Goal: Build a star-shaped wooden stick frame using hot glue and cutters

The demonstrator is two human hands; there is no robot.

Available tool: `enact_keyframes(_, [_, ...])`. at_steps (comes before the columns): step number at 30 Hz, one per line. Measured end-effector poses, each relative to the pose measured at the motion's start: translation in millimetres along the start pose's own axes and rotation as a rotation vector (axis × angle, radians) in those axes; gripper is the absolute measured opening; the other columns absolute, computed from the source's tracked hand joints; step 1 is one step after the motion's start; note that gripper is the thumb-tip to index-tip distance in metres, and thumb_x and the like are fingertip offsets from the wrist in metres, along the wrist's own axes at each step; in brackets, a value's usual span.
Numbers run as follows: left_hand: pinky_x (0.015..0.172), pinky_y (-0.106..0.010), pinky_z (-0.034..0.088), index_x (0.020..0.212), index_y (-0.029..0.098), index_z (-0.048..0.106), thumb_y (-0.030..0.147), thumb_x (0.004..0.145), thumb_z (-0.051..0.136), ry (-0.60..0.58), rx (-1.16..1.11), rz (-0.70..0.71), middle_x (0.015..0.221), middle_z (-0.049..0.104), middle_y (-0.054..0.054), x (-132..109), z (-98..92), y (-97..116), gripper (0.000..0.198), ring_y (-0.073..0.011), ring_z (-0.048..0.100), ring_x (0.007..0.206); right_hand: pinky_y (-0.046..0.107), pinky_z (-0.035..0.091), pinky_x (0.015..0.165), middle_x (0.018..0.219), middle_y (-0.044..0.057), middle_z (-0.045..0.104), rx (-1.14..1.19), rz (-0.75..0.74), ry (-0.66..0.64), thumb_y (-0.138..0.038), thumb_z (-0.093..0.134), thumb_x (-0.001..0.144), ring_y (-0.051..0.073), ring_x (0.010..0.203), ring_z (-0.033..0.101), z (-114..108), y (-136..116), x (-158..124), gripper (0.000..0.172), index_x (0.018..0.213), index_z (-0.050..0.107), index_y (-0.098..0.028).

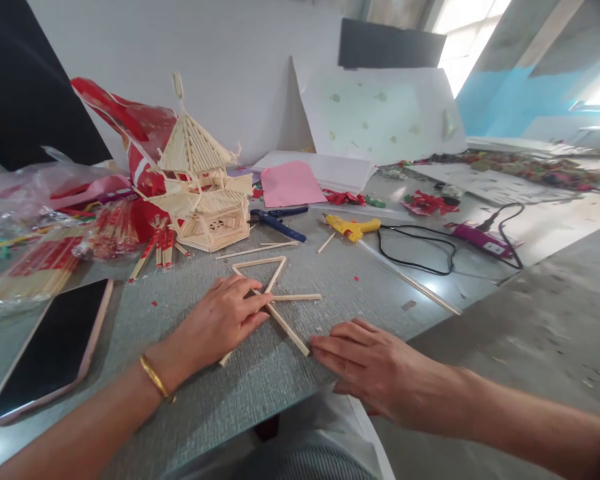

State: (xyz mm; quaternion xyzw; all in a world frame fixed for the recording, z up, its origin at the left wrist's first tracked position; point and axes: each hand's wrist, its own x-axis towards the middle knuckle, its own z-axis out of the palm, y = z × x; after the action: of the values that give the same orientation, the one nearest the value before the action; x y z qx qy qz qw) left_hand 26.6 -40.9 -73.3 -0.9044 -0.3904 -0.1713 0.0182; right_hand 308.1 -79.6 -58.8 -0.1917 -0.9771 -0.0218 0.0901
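Note:
Several thin wooden sticks lie on the grey tabletop, with a triangle outlined at the far end and other sticks crossing below it. My left hand (230,310) rests over the crossing, thumb and fingers holding the sticks against the table and hiding part of them. From under it a long wooden stick (290,328) slants toward the table's front edge. My right hand (370,360) is at that stick's near end, fingers stretched out side by side and fingertips close to the tip. Whether they touch it I cannot tell. Another short stick (297,297) points right from the crossing.
Behind stands a pavilion model (207,193) built of sticks. Blue-handled pliers (280,220), a yellow glue gun (350,227) and its black cord (447,270) lie right of it. A phone (50,350) and bundled sticks (163,247) are on the left. A purple power strip (483,240) sits near the right edge.

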Motion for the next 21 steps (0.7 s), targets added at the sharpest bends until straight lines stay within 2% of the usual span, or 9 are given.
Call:
enact_keyframes(3, [0.089, -0.045, 0.043, 0.119, 0.023, 0.058, 0.027, 0.091, 0.052, 0.001, 0.01, 0.002, 0.114, 0.058, -0.009, -1, 0.4, -1, 0.028, -0.0248, 0.052, 0.105, 0.03, 0.043, 0.073, 0.097, 0.008, 0.063, 0.063, 0.044, 0.08, -0.02, 0.039, 0.095, 0.017, 0.084, 0.051, 15, -7, -8, 0.023, 0.098, 0.061, -0.013])
enact_keyframes(5, [0.089, -0.043, 0.044, 0.118, 0.023, 0.059, 0.027, 0.092, 0.051, 0.008, 0.012, 0.007, 0.114, 0.059, -0.008, -1, 0.7, -1, 0.028, -0.0241, 0.052, 0.105, 0.029, 0.042, 0.068, 0.083, 0.006, 0.06, 0.113, 0.074, 0.131, -0.013, 0.036, 0.094, 0.015, 0.074, 0.048, 24, -12, -10, 0.025, 0.082, 0.058, -0.015])
enact_keyframes(10, [0.089, -0.043, 0.044, 0.118, 0.024, 0.06, 0.028, 0.092, 0.05, 0.041, -0.015, 0.018, 0.113, 0.06, -0.008, -2, 3.3, -3, 0.028, -0.0234, 0.053, 0.105, 0.032, 0.046, 0.073, 0.08, 0.005, 0.06, 0.167, 0.189, 0.229, -0.005, 0.031, 0.088, 0.016, 0.074, 0.053, 18, -18, -33, 0.027, 0.081, 0.053, -0.018])
enact_keyframes(13, [0.09, -0.044, 0.044, 0.118, 0.024, 0.059, 0.03, 0.093, 0.048, 0.032, -0.036, 0.023, 0.114, 0.059, -0.008, -2, 5.7, -5, 0.028, -0.0232, 0.053, 0.104, 0.027, 0.048, 0.061, 0.074, 0.004, 0.06, 0.268, 0.335, 0.151, -0.01, 0.033, 0.085, 0.014, 0.066, 0.057, -10, 1, -83, 0.023, 0.079, 0.051, -0.025])
enact_keyframes(15, [0.09, -0.044, 0.044, 0.119, 0.023, 0.058, 0.032, 0.093, 0.047, 0.042, -0.046, 0.024, 0.115, 0.059, -0.008, -3, 6.4, -6, 0.029, -0.023, 0.054, 0.104, 0.025, 0.046, 0.054, 0.069, 0.005, 0.059, 0.308, 0.611, 0.051, -0.027, 0.045, 0.085, 0.014, 0.062, 0.058, -28, 21, -134, 0.01, 0.079, 0.052, -0.029])
enact_keyframes(16, [0.091, -0.043, 0.044, 0.12, 0.022, 0.057, 0.033, 0.093, 0.047, 0.053, -0.052, 0.023, 0.116, 0.059, -0.008, -3, 6.2, -7, 0.03, -0.0229, 0.054, 0.105, 0.024, 0.043, 0.048, 0.062, 0.005, 0.056, 0.324, 0.688, 0.029, -0.034, 0.048, 0.084, 0.013, 0.056, 0.057, -34, 30, -160, 0.012, 0.074, 0.052, -0.031])
enact_keyframes(18, [0.091, -0.043, 0.045, 0.121, 0.02, 0.056, 0.035, 0.093, 0.048, 0.078, -0.061, 0.019, 0.116, 0.058, -0.009, -4, 4.3, -8, 0.032, -0.0229, 0.054, 0.105, 0.026, 0.04, 0.041, 0.055, 0.005, 0.053, 0.232, 0.884, 0.122, -0.04, 0.046, 0.084, 0.014, 0.049, 0.053, -38, 43, -207, 0.02, 0.067, 0.051, -0.03])
enact_keyframes(19, [0.091, -0.043, 0.045, 0.12, 0.02, 0.055, 0.035, 0.093, 0.047, 0.091, -0.061, 0.017, 0.117, 0.058, -0.009, -5, 2.7, -9, 0.032, -0.0232, 0.054, 0.105, 0.026, 0.037, 0.036, 0.052, 0.003, 0.053, 0.186, 0.915, 0.186, -0.037, 0.044, 0.084, 0.013, 0.042, 0.05, -35, 46, -223, 0.017, 0.07, 0.053, -0.031])
enact_keyframes(21, [0.09, -0.043, 0.045, 0.12, 0.019, 0.056, 0.036, 0.094, 0.047, 0.116, -0.05, 0.011, 0.117, 0.058, -0.01, -6, -1.1, -10, 0.032, -0.0238, 0.054, 0.105, 0.025, 0.03, 0.029, 0.044, 0.0, 0.051, 0.144, 0.737, 0.203, -0.031, 0.043, 0.086, 0.011, 0.03, 0.04, -26, 48, -235, 0.017, 0.077, 0.058, -0.033])
